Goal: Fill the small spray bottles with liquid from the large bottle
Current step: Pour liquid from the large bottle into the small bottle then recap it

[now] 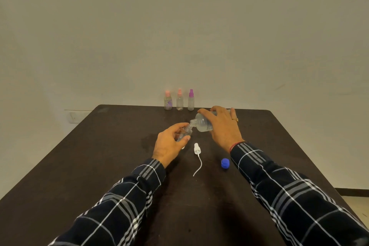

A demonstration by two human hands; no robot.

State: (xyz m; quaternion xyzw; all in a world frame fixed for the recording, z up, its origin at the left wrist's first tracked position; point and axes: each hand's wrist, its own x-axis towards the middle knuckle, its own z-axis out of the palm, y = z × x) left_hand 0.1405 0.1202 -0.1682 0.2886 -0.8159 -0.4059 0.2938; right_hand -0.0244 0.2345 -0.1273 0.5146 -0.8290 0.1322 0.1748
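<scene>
My right hand (pixel 223 126) grips the large clear bottle (pixel 202 123), tipped to the left with its open mouth over a small bottle's neck. My left hand (pixel 169 142) holds that small clear spray bottle (pixel 184 134), uncapped and leaning, above the dark table (pixel 119 156). Its white spray head with dip tube (pixel 197 151) lies on the table between my hands. The large bottle's blue cap (pixel 225 163) lies to the right, near my right sleeve.
At the table's far edge stand three small spray bottles in a row: two with pink tops (pixel 168 101) (pixel 179 100) and one with a purple top (pixel 191 100). A pale wall rises behind them. A faint wet patch (pixel 146 140) marks the table left of my left hand.
</scene>
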